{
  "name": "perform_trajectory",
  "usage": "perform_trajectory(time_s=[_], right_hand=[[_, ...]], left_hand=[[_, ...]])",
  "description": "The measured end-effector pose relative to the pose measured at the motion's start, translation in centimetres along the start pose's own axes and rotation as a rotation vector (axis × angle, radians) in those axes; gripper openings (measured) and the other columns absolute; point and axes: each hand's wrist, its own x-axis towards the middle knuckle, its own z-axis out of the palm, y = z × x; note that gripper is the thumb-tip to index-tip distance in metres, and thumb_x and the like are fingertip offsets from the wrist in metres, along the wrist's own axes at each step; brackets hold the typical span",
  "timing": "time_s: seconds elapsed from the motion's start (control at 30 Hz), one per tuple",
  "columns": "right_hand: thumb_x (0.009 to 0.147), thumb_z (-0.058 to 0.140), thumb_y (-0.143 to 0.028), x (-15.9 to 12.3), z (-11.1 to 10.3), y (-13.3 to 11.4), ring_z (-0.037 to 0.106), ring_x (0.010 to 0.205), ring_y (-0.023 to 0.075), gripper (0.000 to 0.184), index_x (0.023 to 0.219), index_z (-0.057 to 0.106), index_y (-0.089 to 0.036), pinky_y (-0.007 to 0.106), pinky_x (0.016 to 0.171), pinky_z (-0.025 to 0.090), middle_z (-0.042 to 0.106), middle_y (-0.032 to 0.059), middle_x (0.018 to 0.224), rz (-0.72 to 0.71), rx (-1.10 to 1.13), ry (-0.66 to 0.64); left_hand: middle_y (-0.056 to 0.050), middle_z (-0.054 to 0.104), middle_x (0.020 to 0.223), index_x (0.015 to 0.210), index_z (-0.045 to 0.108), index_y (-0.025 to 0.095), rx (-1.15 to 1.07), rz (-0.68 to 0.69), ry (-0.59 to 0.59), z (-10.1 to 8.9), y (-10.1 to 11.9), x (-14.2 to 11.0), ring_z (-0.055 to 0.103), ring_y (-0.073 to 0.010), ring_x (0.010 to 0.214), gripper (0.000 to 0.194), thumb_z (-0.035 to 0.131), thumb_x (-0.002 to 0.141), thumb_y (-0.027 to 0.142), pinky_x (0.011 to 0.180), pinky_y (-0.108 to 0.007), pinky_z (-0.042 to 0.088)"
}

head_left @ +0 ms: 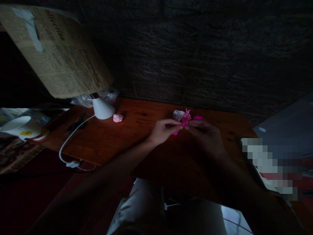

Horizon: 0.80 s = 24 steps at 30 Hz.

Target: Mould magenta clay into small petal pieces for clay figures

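Note:
My left hand and my right hand meet over the wooden table, fingertips pinched together on a small piece of bright pink modelling clay. Just beyond the fingertips is a pink clay figure with a knobbly body and a thin top; whether it joins the pinched piece I cannot tell. A whitish lump sits to its left. Partly behind my right hand lies a magenta clay piece. Another magenta bit shows beneath my left fingers. Farther left rests a pale pink clay lump.
A lamp with a newsprint shade and white base stands left on the table, its cord hanging over the front edge. Dark scissors and a white cup are at far left. A dark wall rises behind.

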Motion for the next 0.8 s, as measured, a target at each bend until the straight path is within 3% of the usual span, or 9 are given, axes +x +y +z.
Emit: perform_trajectory(time_s=[0.43, 0.8], right_hand=[[0.066, 0.088, -0.040, -0.01, -0.01, 0.11, 0.074, 0.087, 0.0208, 0.024, 0.083, 0.077, -0.026, 0.040, 0.089, 0.059, 0.080, 0.0014, 0.089, -0.044, -0.007, -0.058], [0.069, 0.085, -0.046, -0.11, -0.11, 0.19, 0.073, 0.088, 0.0209, 0.025, 0.085, 0.079, -0.027, 0.040, 0.088, 0.058, 0.079, 0.0014, 0.091, -0.081, -0.106, -0.074]], left_hand=[[-0.007, 0.078, 0.089, 0.087, 0.079, 0.016, 0.031, 0.006, 0.028, 0.14, 0.26, -0.18, 0.071, -0.0149, 0.079, 0.020, 0.082, 0.074, 0.032, 0.081, -0.031, 0.057], [-0.008, 0.078, 0.088, 0.089, 0.079, 0.015, 0.015, 0.018, 0.007, 0.21, 0.21, -0.41, 0.069, -0.0143, 0.074, 0.027, 0.081, 0.074, 0.039, 0.071, -0.029, 0.056]])
